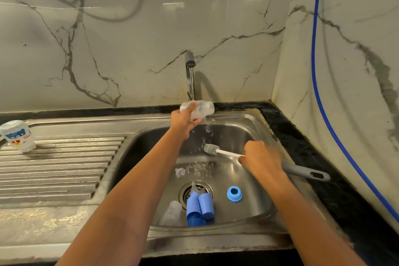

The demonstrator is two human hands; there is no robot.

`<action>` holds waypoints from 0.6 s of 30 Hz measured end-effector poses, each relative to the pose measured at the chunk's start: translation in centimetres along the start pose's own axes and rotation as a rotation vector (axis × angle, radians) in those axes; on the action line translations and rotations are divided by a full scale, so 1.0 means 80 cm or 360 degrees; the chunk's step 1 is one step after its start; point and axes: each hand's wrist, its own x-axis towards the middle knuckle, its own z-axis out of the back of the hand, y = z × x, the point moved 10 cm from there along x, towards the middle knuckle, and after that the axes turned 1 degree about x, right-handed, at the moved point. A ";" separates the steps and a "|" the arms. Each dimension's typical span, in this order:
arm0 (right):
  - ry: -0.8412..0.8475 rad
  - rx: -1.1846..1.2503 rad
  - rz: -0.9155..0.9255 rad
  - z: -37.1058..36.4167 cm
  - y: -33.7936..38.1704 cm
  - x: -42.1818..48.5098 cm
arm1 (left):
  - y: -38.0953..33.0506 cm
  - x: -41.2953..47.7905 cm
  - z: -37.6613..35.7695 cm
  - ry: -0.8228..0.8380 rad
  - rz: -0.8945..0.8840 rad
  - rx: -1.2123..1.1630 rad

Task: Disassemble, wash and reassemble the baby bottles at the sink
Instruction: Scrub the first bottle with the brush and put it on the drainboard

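Under the running tap point(190, 65), the left hand point(184, 123) grips a clear baby bottle point(203, 109), fingers and thumb curled round its body, holding it on its side at the back of the sink point(248, 131) so that the stream strikes it and water spills off its lower edge into the basin. Nearer and to the right, the right hand point(261, 157) is closed round the stem of a bottle brush point(228, 154); its grey bristled head points left toward the falling water and hangs above the basin floor, apart from the bottle, while the grey handle end sticks out behind the hand over the sink's right rim. On the basin floor below, a small clear teat point(179, 172) lies amid splashing water just behind the drain point(185, 193). Two blue cylindrical pieces point(206, 205) lie side by side at the drain's near edge, touching each other, with a second clear bottle point(172, 212) lying on its side just to their left. A blue screw ring point(234, 194) sits alone to the right of the drain. Far to the left, on the ribbed drainboard point(64, 157), stands a capped bottle with a printed label point(18, 136), tilted in this wide view. A black countertop point(323, 157) borders the sink, and a blue hose point(314, 71) runs down the marble wall on the right.
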 end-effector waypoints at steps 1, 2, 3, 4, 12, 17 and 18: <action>0.0002 0.0011 0.0002 -0.001 0.001 0.001 | 0.012 0.000 0.001 0.0004 0.0104 -0.0150; 0.0008 0.0019 0.0002 -0.003 0.001 0.001 | 0.023 -0.001 0.001 0.0017 0.0199 -0.0270; 0.0019 0.0023 0.0000 -0.005 0.002 0.001 | 0.033 -0.002 0.001 0.0043 0.0291 -0.0375; 0.0031 0.0015 -0.0003 -0.007 0.003 0.000 | 0.044 -0.003 0.001 0.0061 0.0385 -0.0454; 0.0078 -0.0076 -0.0017 -0.012 -0.004 0.002 | 0.061 -0.018 -0.008 0.0059 0.0683 -0.0784; 0.0084 -0.0064 -0.0024 -0.013 -0.005 0.002 | 0.054 -0.027 -0.016 0.0150 0.0674 -0.0875; 0.0086 -0.0056 -0.0027 -0.013 -0.005 0.003 | 0.066 -0.028 -0.006 0.0112 0.0684 -0.0836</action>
